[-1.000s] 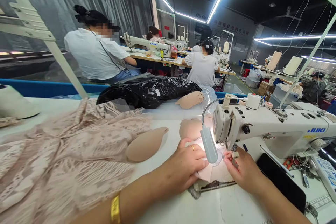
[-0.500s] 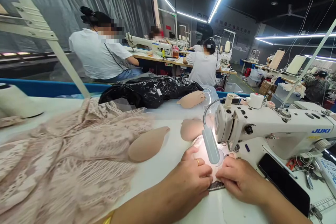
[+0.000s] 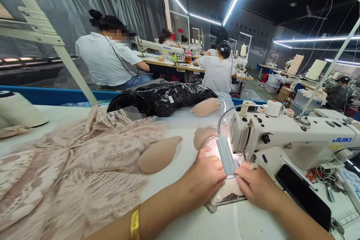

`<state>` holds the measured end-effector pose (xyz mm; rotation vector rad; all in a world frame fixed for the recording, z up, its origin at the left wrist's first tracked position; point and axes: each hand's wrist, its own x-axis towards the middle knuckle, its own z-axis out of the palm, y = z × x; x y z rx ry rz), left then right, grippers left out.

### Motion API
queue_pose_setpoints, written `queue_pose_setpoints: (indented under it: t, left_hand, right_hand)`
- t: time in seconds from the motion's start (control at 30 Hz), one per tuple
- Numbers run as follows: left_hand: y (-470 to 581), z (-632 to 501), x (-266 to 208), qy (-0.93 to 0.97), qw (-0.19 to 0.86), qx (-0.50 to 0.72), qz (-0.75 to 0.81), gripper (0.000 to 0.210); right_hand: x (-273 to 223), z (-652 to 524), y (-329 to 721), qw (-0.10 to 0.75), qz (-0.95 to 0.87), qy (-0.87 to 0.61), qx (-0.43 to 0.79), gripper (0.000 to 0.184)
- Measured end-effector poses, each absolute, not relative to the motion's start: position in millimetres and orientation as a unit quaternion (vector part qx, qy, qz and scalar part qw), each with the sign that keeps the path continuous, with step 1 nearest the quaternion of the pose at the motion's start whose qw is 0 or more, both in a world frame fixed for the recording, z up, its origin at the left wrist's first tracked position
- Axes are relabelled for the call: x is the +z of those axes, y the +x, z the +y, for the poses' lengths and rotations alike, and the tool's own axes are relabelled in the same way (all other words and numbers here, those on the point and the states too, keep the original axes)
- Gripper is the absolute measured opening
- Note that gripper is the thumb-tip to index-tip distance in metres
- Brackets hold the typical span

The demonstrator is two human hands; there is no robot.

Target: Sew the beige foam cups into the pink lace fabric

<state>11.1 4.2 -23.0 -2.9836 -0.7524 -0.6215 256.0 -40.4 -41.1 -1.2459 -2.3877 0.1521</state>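
A flat pale pink fabric piece (image 3: 225, 194) with a dark, shiny lower edge lies under the head of a white sewing machine (image 3: 289, 131). My left hand (image 3: 206, 174) grips its left side with curled fingers, a ring on one. At the right side, my right hand (image 3: 257, 183) pinches the piece, thumb and fingers together. A grey gooseneck lamp (image 3: 225, 156) lights the piece and hides part of it, including the spot by the needle. One beige bra cup (image 3: 204, 137) lies just behind the piece, and another beige cup (image 3: 160, 154) rests to the left.
Pink lace fabric (image 3: 84, 172) spreads across the table's left side. A black plastic bag (image 3: 165, 97) and a third cup (image 3: 205, 107) lie behind. A phone (image 3: 305, 197) and small scissors (image 3: 330, 192) are at right. Co-workers (image 3: 107, 56) sit at machines beyond.
The fabric piece has shifted toward me, showing more of its lower part. My left hand has moved slightly up and my right hand slightly outward along its edge.
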Motion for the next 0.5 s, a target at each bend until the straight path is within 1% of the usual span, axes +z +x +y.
queue_pose_setpoints:
  t: [0.17, 0.3, 0.33, 0.4, 0.5]
  left_hand:
    - [11, 24, -20, -0.940, -0.029, -0.236, -0.246, 0.019]
    - [14, 53, 3, -0.893, -0.031, -0.275, -0.354, 0.025]
    - [17, 62, 8, -0.882, -0.038, -0.284, -0.374, 0.022]
    - [27, 79, 13, -0.871, -0.079, -0.287, -0.391, 0.008]
    - [44, 103, 6, -0.851, -0.184, -0.299, -0.392, 0.028]
  right_hand:
    - [-44, -39, 256, 0.213, -0.859, -0.462, 0.056, 0.024]
    - [-47, -39, 258, 0.227, -0.856, -0.462, 0.049, 0.021]
    - [-48, -39, 258, 0.233, -0.856, -0.459, 0.047, 0.020]
    - [-49, -38, 258, 0.240, -0.856, -0.455, 0.044, 0.019]
    - [-51, -37, 259, 0.245, -0.855, -0.456, 0.046, 0.020]
